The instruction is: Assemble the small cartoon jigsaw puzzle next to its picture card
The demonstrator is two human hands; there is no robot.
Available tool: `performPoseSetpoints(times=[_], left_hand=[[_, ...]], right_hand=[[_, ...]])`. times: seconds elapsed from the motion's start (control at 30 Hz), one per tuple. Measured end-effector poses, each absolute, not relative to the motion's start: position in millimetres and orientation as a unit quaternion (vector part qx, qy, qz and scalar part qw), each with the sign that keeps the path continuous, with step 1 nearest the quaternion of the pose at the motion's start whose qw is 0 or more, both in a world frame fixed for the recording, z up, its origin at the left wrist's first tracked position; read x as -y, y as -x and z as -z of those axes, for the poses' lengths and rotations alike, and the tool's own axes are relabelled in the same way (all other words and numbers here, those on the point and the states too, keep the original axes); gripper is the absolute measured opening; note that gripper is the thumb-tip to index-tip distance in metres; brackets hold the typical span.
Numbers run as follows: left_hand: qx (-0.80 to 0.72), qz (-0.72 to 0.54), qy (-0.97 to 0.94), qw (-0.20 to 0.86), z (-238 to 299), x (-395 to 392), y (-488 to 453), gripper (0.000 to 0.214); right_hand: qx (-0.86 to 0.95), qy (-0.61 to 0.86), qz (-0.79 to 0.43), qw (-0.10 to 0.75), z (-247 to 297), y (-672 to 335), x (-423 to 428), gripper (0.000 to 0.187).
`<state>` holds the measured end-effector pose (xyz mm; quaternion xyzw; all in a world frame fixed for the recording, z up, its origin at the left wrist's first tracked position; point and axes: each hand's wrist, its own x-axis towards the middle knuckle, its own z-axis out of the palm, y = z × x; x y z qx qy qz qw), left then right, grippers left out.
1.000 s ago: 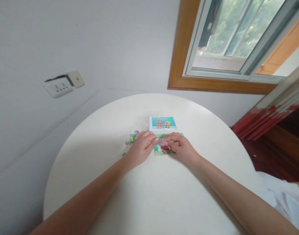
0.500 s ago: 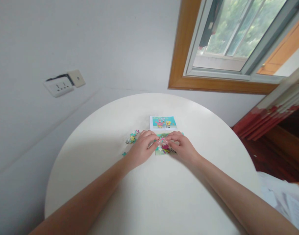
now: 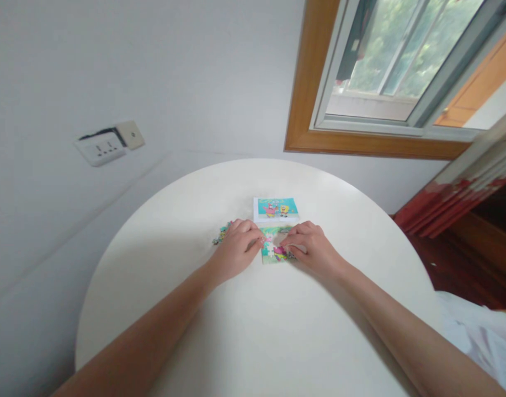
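A partly assembled jigsaw puzzle [image 3: 269, 259] with green, pink and white areas lies flat on the table between my hands. At its left edge my left hand [image 3: 236, 246] is closed in a pinch, with a pinkish puzzle piece [image 3: 264, 240] at the thumb and fingertip. My right hand [image 3: 314, 245] lies over the puzzle's right side, thumb and fingers pinched together; what they hold, if anything, is hidden. Just behind the puzzle is a picture card [image 3: 276, 209] with a pink and a yellow cartoon figure. Loose puzzle pieces [image 3: 220, 235] are heaped beyond my left hand, partly covered by it.
The round white table [image 3: 261, 325] stands near a wall with a socket [image 3: 101, 148]. A wood-framed window [image 3: 377, 144] is at the upper right, above a red and white curtain [image 3: 430, 204]. Papers [image 3: 476, 331] lie at the lower right.
My hands have drawn slightly apart, the left one leftward and the right one a little rightward. More of the puzzle's middle shows. The left hand now hides a lone piece near its wrist.
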<state>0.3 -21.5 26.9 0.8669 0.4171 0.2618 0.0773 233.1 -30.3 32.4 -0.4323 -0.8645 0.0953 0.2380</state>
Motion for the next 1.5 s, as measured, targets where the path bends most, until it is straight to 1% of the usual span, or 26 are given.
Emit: performPoseSetpoints(times=[0.1,0.3,0.57,0.7,0.83,1.07,1.2,1.27,1.33,1.5], left_hand=[[-0.422,-0.242,-0.872,0.055,-25,21,-1,0.022],[-0.423,-0.245,-0.871,0.042,-22,19,-3,0.021],[-0.433,-0.245,-0.867,0.036,-17,17,-6,0.021],[-0.432,-0.246,-0.867,0.036,-15,16,-6,0.02],[-0.431,-0.242,-0.869,0.033,-15,17,-6,0.02],[-0.42,-0.272,-0.863,0.072,-20,20,-10,0.024],[-0.419,-0.293,-0.856,0.07,-21,15,-3,0.019],[-0.415,-0.29,-0.86,0.061,-20,12,3,0.014],[-0.414,-0.276,-0.866,0.055,-19,11,7,0.011],[-0.426,-0.249,-0.867,0.065,-19,16,8,0.012]], right_hand=[[0.879,0.412,-0.097,0.219,-33,-230,32,0.022],[0.882,0.407,-0.099,0.217,-32,-227,33,0.022],[0.866,0.443,-0.081,0.22,-31,-226,32,0.021],[0.856,0.453,-0.086,0.235,-29,-223,30,0.023],[0.841,0.458,-0.111,0.267,-29,-218,28,0.023],[0.813,0.459,-0.171,0.315,-25,-211,23,0.017],[0.798,0.47,-0.178,0.332,-23,-214,20,0.017],[0.793,0.492,-0.166,0.321,-24,-215,17,0.017],[0.792,0.513,-0.156,0.292,-25,-214,15,0.017],[0.785,0.557,-0.136,0.234,-28,-205,10,0.016]])
